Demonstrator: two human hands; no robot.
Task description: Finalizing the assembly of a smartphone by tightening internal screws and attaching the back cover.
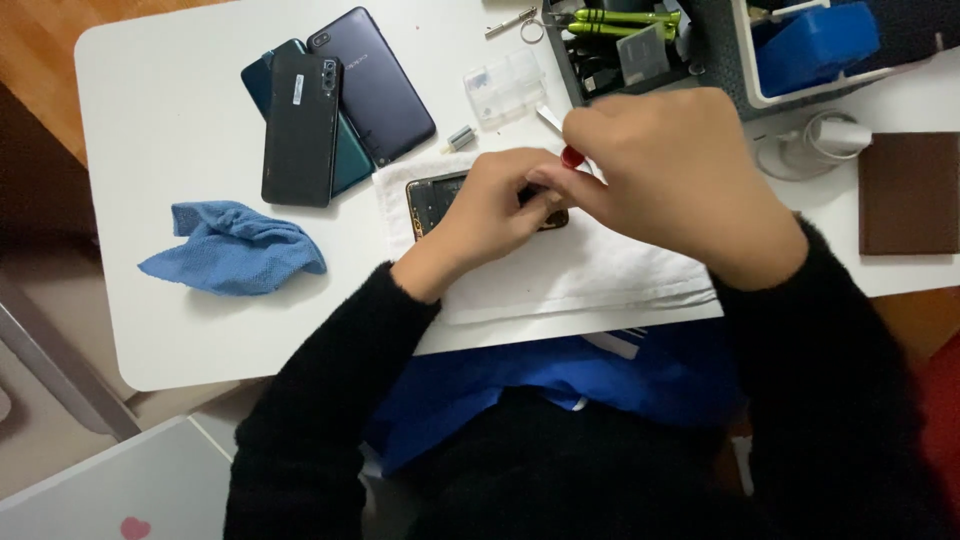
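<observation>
On the white table (170,120), which fills most of the view, a white cloth (590,275) lies at the near edge with an opened phone (432,200) on its left part, back cover off and dark insides showing. To the far left three whole phones (330,105) lie stacked and overlapping, and near them on the left a blue rag (235,248) sits crumpled. At the far right stands a tool case (640,45) with green-handled drivers, beside it a blue box (815,45), then a white cable coil (815,145) and a brown pad (908,192) at the right edge. A small clear bag (505,85) and a tiny grey part (460,138) lie just beyond the cloth. The left hand (490,210) rests on the phone, fingers curled down on its right end, holding it flat. The right hand (670,175) pinches a red-tipped tool (571,156) between thumb and fingertips, right over the phone, touching the left hand. By my judgement the work is midway: the cover is already off, the inside is being worked on, and whether any screws or parts are out cannot be told, since the hands hide that end
</observation>
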